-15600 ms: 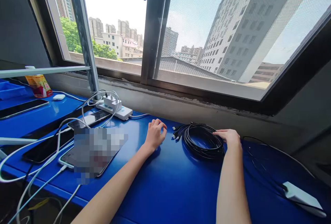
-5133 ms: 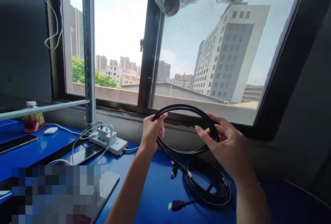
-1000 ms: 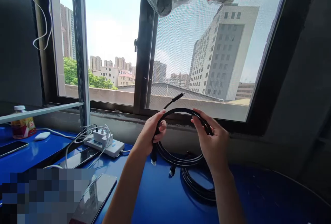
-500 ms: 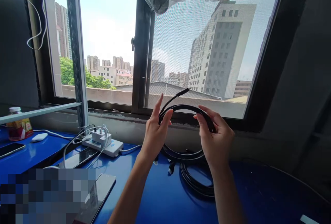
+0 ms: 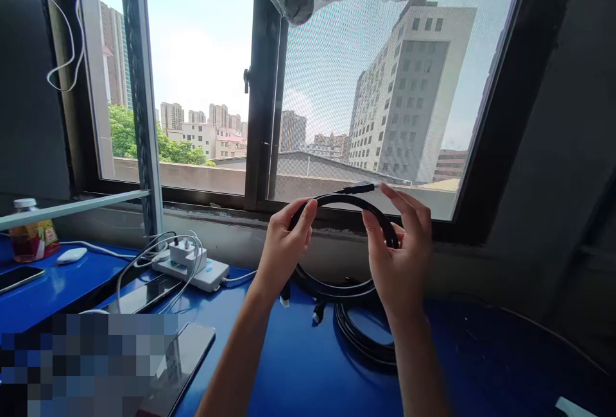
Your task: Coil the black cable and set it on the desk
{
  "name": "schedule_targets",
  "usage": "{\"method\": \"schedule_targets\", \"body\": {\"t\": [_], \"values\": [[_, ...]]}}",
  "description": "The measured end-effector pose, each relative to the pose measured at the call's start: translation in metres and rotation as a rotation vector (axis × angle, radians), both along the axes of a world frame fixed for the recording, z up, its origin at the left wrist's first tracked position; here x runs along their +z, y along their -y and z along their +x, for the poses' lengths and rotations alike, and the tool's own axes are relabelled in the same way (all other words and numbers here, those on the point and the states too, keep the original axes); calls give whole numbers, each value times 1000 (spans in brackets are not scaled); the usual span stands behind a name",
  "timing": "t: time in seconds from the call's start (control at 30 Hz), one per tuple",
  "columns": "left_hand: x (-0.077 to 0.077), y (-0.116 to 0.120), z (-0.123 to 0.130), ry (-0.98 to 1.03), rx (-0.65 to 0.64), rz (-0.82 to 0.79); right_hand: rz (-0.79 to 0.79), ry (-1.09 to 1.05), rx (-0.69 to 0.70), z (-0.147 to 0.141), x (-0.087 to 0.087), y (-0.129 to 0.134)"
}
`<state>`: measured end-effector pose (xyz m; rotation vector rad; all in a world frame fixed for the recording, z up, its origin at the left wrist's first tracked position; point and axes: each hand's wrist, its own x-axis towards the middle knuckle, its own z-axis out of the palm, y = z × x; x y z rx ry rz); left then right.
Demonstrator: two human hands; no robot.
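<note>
Between my hands hangs a coiled black cable [image 5: 332, 290], held up in front of the window sill. My left hand [image 5: 285, 238] grips the coil's left side, thumb towards me and fingers behind. My right hand [image 5: 404, 237] is around the right side, its thumb inside the loop and its index finger raised. One end of the cable stretches over the top of the coil, and its black connector [image 5: 360, 188] points at that raised fingertip; I cannot tell whether they touch. Another plug [image 5: 285, 296] dangles below my left hand.
A second coil of black cable [image 5: 360, 349] lies on the blue table [image 5: 308, 378], near a small plug [image 5: 318, 312]. To the left are a white power strip [image 5: 206, 272] with cords, a phone [image 5: 185, 353] and a bottle [image 5: 33, 231]. A metal post [image 5: 144, 96] stands before the window.
The cable's free end has swung right and down, from pointing up to lying over the coil. My left index finger has folded in; my right fingers have lifted towards the connector.
</note>
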<state>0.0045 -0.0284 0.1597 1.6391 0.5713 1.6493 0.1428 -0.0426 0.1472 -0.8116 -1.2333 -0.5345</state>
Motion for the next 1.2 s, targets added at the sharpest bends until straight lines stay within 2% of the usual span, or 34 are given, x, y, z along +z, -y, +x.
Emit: {"method": "schedule_targets", "body": {"t": [0.3, 0.7, 0.83, 1.03, 1.2], "values": [[3, 3, -5, 16, 0, 70, -73, 7, 193, 2, -3, -6], [3, 7, -7, 28, 29, 95, -64, -5, 245, -1, -2, -3], [1, 4, -6, 14, 10, 84, -79, -92, 246, -2, -1, -1], [-1, 3, -3, 36, -6, 83, -37, -253, 127, -8, 2, 3], [1, 3, -5, 54, -28, 70, -85, -339, 205, -11, 5, 9]]}}
